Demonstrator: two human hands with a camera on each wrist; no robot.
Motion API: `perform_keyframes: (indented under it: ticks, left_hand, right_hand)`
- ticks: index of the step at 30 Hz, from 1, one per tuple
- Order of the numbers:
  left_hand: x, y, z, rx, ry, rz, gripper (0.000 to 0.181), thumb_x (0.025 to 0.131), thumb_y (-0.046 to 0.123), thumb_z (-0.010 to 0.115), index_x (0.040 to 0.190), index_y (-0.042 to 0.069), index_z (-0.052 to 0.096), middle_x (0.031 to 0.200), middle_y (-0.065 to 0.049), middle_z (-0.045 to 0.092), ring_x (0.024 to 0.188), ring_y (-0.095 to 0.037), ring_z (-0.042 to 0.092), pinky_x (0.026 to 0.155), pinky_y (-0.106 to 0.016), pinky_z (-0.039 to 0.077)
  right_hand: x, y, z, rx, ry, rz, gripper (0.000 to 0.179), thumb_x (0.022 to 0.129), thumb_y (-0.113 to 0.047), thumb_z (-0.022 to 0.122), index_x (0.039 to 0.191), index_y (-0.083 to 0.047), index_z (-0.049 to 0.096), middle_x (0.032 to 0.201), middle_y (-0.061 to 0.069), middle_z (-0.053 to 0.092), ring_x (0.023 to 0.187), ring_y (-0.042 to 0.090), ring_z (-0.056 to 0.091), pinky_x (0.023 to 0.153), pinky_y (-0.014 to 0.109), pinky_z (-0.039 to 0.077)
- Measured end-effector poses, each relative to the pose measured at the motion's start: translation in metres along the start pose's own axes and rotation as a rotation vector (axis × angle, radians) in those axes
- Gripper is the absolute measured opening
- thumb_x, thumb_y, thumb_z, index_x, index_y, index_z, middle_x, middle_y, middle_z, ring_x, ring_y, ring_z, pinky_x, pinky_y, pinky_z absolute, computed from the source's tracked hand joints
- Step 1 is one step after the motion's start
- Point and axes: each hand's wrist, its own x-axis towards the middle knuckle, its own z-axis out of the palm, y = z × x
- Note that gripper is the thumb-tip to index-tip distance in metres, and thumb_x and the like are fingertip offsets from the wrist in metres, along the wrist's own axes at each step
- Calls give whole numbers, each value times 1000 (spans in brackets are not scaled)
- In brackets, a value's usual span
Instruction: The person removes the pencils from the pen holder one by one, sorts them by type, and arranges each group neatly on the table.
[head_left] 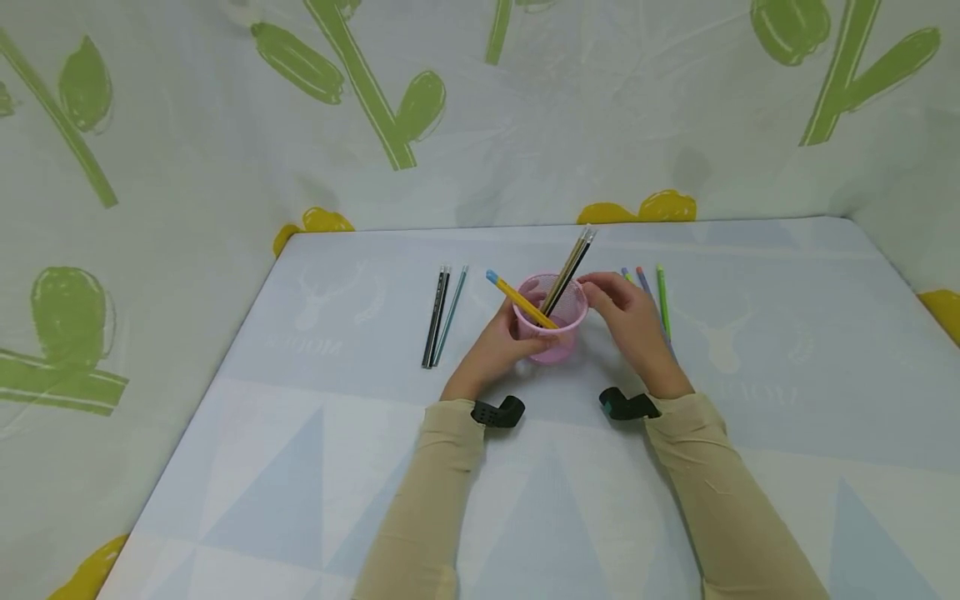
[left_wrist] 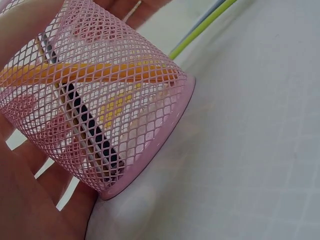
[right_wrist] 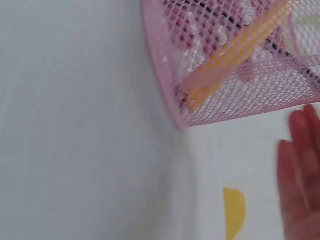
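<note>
A pink mesh pencil cup (head_left: 553, 356) is held by my left hand (head_left: 489, 348), whose thumb lies across the near side while its fingers go round the left side. Inside, a yellow pencil (head_left: 517, 296) with a blue end leans left, and dark and gold pencils (head_left: 576, 260) lean right. The left wrist view shows their lower ends through the mesh, above the cup's solid base (left_wrist: 150, 157). My right hand (head_left: 636, 323) is at the cup's right rim. In the right wrist view its fingers (right_wrist: 302, 145) are extended beside the mesh wall, holding nothing.
Left of the cup, black pencils (head_left: 437, 317) and a teal pencil (head_left: 452, 312) lie on the patterned table (head_left: 375, 450). A green pencil (head_left: 663, 292) and other coloured pencils lie partly behind my right hand. A curtain with green leaves (head_left: 525, 125) hangs behind the table.
</note>
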Motion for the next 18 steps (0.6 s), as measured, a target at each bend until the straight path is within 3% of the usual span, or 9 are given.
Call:
perform_keyframes:
  ticks: [4, 8, 11, 14, 18]
  left_hand:
    - [0, 1, 1, -14, -4, 6, 82, 73, 38, 76, 136, 49, 24, 137, 12, 41, 127, -14, 39, 104, -43, 34]
    - [0, 1, 1, -5, 6, -7, 81, 72, 42, 75, 135, 51, 24, 137, 13, 41, 127, -13, 39, 104, -44, 34]
    - [0, 1, 1, -7, 8, -15, 82, 71, 44, 75, 136, 49, 24, 136, 12, 41, 127, -13, 39, 104, -44, 34]
    - [-1, 1, 1, -13, 2, -18, 82, 71, 45, 75, 137, 44, 25, 136, 12, 41, 126, -13, 40, 103, -43, 35]
    - [-1, 1, 1, -17, -2, -26, 82, 71, 47, 75, 137, 42, 26, 136, 13, 41, 127, -12, 39, 104, -43, 35]
  right_hand:
    - [-1, -5, -3, 91, 156, -69, 33, 93, -37, 52, 102, -7, 63, 94, 5, 64, 86, 14, 61, 103, 23, 34]
    - [-4, -11, -3, 117, 177, -94, 31, 92, -35, 54, 101, -6, 64, 89, 0, 63, 84, 11, 60, 91, 22, 45]
    - [-5, -14, -2, 111, 171, -125, 30, 91, -34, 55, 100, -7, 66, 88, -2, 65, 85, 10, 61, 109, 29, 27]
    - [-6, -18, -1, 96, 164, -172, 27, 91, -32, 56, 99, -8, 67, 88, -1, 67, 87, 8, 61, 114, 32, 5]
    - [-9, -23, 1, 62, 107, -219, 24, 93, -28, 54, 102, -10, 67, 94, 3, 67, 89, 8, 59, 104, 22, 30]
